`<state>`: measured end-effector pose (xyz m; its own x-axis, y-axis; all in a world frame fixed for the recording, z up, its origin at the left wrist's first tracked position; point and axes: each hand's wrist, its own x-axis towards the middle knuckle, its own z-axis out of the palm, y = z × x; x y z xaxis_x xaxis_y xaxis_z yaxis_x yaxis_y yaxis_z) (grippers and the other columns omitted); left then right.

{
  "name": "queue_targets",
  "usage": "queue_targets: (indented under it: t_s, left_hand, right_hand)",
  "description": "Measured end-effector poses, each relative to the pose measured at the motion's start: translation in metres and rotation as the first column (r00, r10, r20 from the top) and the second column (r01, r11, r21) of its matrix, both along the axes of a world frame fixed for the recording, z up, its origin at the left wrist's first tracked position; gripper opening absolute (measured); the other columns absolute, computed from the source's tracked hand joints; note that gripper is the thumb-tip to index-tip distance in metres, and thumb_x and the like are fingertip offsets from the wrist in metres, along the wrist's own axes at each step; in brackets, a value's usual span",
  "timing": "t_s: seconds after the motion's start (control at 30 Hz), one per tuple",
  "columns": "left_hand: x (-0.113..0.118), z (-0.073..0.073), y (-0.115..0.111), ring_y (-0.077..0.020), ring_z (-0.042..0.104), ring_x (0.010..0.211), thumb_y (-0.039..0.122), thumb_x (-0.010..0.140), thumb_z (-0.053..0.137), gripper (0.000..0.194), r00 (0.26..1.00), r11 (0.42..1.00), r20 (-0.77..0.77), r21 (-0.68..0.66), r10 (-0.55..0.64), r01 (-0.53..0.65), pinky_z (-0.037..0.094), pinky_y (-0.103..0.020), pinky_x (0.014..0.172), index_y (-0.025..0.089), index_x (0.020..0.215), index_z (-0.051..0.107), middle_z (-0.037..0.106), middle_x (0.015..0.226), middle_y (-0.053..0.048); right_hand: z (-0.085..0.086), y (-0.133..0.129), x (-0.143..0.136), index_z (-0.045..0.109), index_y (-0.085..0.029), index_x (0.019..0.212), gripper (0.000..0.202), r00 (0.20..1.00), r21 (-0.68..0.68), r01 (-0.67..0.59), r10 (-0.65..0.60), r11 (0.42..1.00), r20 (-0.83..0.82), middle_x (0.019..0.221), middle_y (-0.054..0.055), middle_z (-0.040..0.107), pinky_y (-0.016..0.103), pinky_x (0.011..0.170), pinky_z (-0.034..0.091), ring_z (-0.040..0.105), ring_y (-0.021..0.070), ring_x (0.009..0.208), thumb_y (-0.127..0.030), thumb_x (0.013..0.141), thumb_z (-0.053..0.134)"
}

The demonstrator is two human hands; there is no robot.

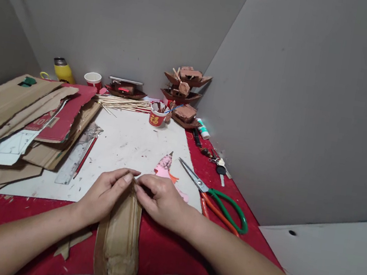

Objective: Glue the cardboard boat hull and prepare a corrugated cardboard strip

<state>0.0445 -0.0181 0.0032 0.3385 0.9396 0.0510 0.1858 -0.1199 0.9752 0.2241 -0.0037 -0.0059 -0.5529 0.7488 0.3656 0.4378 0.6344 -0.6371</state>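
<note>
A long folded cardboard piece, shaped like a boat hull (pixel 123 238), points away from me at the table's front edge. My left hand (pixel 108 190) pinches its far tip from the left, thumb on top. From the right, my right hand (pixel 157 198) grips the same tip with bent fingers, close against the left one. Just beyond the hands lies a pink glue gun (pixel 164 164), partly hidden by my right hand. Scissors with green and orange handles (pixel 202 185) rest to the right of it, blades apart from the cardboard.
Cardboard sheets (pixel 5 106) are piled at left beside a ruler (pixel 75 153) and red pencil (pixel 85 157). Farther back are thin sticks (pixel 126 103), a red cup (pixel 157 117), brown model boats (pixel 185 94) and a yellow bottle (pixel 64 71). Keys (pixel 221 171) lie near the right wall.
</note>
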Motion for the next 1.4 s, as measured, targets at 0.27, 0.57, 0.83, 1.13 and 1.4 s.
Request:
queue_targets:
  t_s: [0.27,0.57,0.83,1.13,1.4]
  left_hand:
    - [0.004,0.001,0.002,-0.0127,0.048,0.067,0.039,0.094,0.042,0.035,0.997,0.999,-0.068,0.031,0.029,-0.026,0.040,-0.023,0.065,0.015,0.074,0.059,0.054,0.067,0.002]
    - [0.004,0.002,-0.002,-0.0159,0.059,0.080,0.036,0.095,0.041,0.034,0.993,0.994,-0.089,0.090,0.077,-0.069,0.044,-0.024,0.076,0.016,0.082,0.066,0.062,0.073,0.000]
    - [0.011,0.007,-0.008,-0.0138,0.060,0.075,0.030,0.094,0.042,0.031,0.989,0.985,-0.048,0.110,0.137,-0.131,0.045,-0.022,0.073,0.014,0.087,0.068,0.065,0.075,-0.001]
    - [0.010,0.003,-0.003,-0.0133,0.057,0.070,0.033,0.093,0.043,0.033,0.982,0.983,-0.091,0.095,0.164,-0.156,0.045,-0.022,0.071,0.015,0.077,0.066,0.061,0.068,0.001]
    - [0.008,0.001,-0.005,-0.0137,0.061,0.075,0.035,0.093,0.043,0.034,0.978,0.977,-0.111,0.135,0.179,-0.164,0.046,-0.022,0.072,0.015,0.085,0.069,0.069,0.077,-0.002]
  right_hand:
    - [0.002,-0.001,-0.001,0.046,-0.019,0.065,0.022,0.999,-0.053,-0.010,0.008,0.999,-0.039,0.058,-0.004,0.044,0.021,0.052,0.032,0.040,0.0094,0.052,-0.017,0.087,0.050]
    - [0.005,-0.006,-0.002,0.042,-0.019,0.062,0.023,1.000,-0.144,0.025,-0.024,0.989,0.006,0.054,-0.006,0.040,0.020,0.049,0.028,0.037,0.0074,0.049,-0.016,0.083,0.052]
    - [0.004,-0.012,-0.006,0.041,-0.020,0.068,0.019,0.994,-0.026,0.055,-0.053,0.998,0.098,0.059,-0.004,0.044,0.022,0.052,0.029,0.039,0.0101,0.052,-0.015,0.084,0.049]
    - [0.001,-0.012,-0.007,0.045,-0.019,0.069,0.018,0.990,-0.055,0.061,-0.054,0.997,0.130,0.061,-0.003,0.048,0.022,0.053,0.031,0.044,0.0107,0.054,-0.016,0.086,0.049]
    - [0.010,-0.012,-0.002,0.038,-0.019,0.061,0.025,0.989,-0.185,0.077,-0.051,0.980,0.139,0.052,-0.007,0.036,0.021,0.049,0.023,0.035,0.0070,0.048,-0.017,0.083,0.050]
